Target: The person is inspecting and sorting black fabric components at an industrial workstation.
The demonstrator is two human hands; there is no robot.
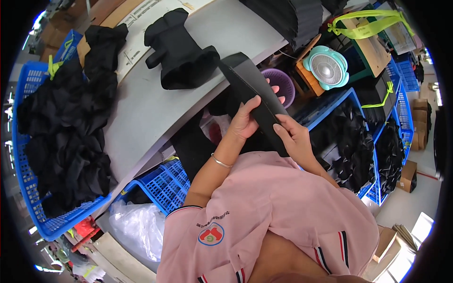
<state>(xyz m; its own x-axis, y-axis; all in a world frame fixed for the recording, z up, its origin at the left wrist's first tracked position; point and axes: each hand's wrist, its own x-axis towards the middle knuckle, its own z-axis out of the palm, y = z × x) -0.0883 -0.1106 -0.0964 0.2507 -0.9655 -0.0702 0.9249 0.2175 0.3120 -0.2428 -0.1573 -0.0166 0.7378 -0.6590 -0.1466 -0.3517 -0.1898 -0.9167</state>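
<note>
A long black panel [255, 89] with a stitched seam along its length slants in front of my body, its far end by the table edge. My left hand [246, 118] grips it near the middle, thumb on the near face and fingertips showing past the far edge. My right hand [296, 140] pinches the panel's right edge closer to my body. Behind the far end, a black padded piece with side tabs [181, 52] lies on the grey table [141, 111]. The panel's lower end is partly hidden against black material near my lap.
At left a blue basket [35, 207] is heaped with black pieces [71, 137]. Blue baskets of black pieces [347, 141] stand to the right. Beyond my hands are a purple basket [289, 89] and a turquoise fan [326, 68]. Clear plastic [137, 226] lies below the table.
</note>
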